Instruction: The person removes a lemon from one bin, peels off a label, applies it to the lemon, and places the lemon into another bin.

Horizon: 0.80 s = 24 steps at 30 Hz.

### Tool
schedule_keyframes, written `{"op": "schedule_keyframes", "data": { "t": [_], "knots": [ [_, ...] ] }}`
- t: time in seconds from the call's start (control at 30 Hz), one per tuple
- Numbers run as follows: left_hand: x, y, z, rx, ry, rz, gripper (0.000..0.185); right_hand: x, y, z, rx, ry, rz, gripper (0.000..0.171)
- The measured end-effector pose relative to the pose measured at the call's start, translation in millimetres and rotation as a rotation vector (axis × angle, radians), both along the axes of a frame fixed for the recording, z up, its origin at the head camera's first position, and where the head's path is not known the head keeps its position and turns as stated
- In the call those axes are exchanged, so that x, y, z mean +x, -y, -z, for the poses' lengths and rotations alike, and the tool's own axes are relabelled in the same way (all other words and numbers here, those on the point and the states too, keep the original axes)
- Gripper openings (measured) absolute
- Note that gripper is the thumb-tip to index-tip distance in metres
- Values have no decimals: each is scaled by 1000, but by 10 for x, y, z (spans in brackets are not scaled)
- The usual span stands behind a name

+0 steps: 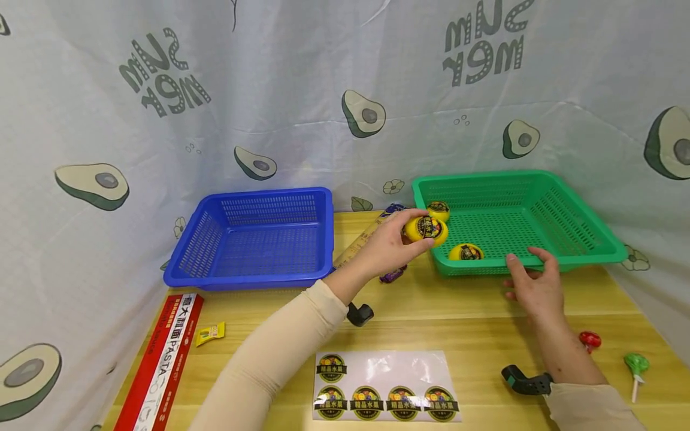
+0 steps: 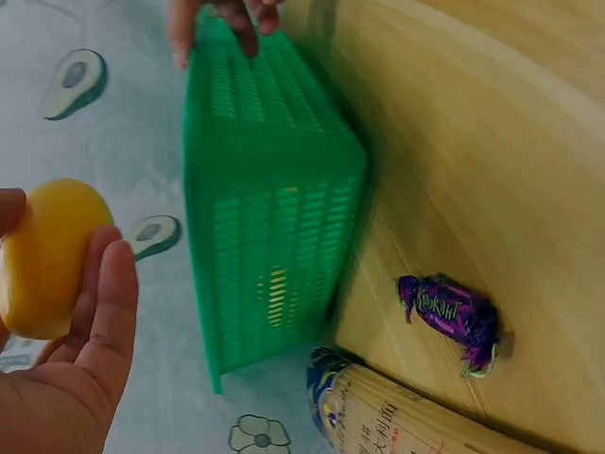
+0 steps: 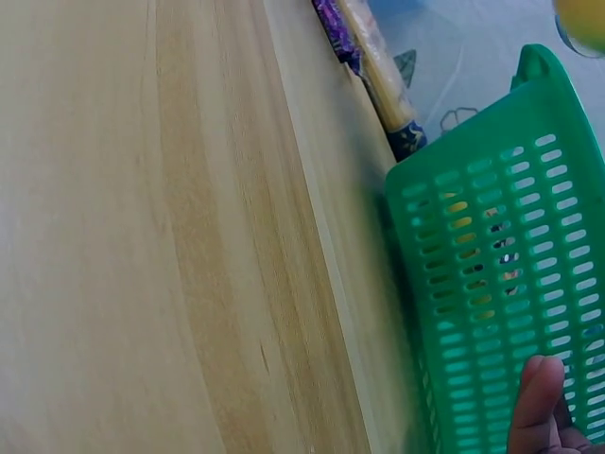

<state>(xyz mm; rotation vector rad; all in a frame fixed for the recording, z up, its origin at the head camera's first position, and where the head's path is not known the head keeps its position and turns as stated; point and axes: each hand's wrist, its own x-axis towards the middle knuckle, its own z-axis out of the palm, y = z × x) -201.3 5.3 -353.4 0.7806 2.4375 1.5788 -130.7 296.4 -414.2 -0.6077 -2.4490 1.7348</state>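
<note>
In the head view my left hand (image 1: pixel 388 245) holds a yellow fruit (image 1: pixel 417 230) with a round black label, above the left end of the green basket (image 1: pixel 593 233). The left wrist view shows that yellow fruit (image 2: pixel 52 255) between thumb and fingers, its label hidden. Two more labelled yellow fruits lie in the basket, one (image 1: pixel 439 209) at its back left corner and one (image 1: pixel 466 252) by the front wall. My right hand (image 1: pixel 539 293) is at the basket's front rim, its fingers to either side of it. Against the outer wall rests a fingertip (image 3: pixel 541 383) in the right wrist view.
A blue basket (image 1: pixel 250 282) stands left. Between the baskets lie a pasta packet (image 1: pixel 358 242) and a purple-wrapped candy (image 2: pixel 449 312). Nearer are a label sheet (image 1: pixel 388 368), a red pasta box (image 1: pixel 162 359), a yellow candy (image 1: pixel 210 333), and red (image 1: pixel 590 340) and green lollipops (image 1: pixel 636 363).
</note>
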Motion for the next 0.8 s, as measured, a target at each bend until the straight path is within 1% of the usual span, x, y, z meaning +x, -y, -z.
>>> {"op": "schedule_keyframes", "data": {
  "t": [0.1, 0.2, 0.3, 0.37, 0.47, 0.6, 0.7, 0.8],
  "knots": [
    [-145, -108, -14, -30, 12, 21, 57, 2, -8, -5, 6, 2, -6, 77],
    [-263, -197, 2, -90, 16, -2, 57, 7, -13, -7, 0, -2, -8, 75],
    [-348, -282, 33, -185, 5, -34, 57, 14, -21, -7, -2, -11, -6, 74],
    [-389, -340, 50, -233, -12, -45, 57, 17, -26, -6, -5, -15, -1, 74],
    [-440, -423, 67, -264, -33, -61, 57, 16, -27, -3, -8, -20, 2, 73],
    [-500, -533, 80, -311, -63, -103, 56, 8, -20, 1, -7, -26, -4, 74],
    [-534, -617, 96, -363, -93, -143, 56, 4, -14, 2, -11, -32, -9, 74],
    [-554, -704, 134, -428, -123, -162, 57, 6, -7, 1, -18, -32, -5, 73]
  ]
}}
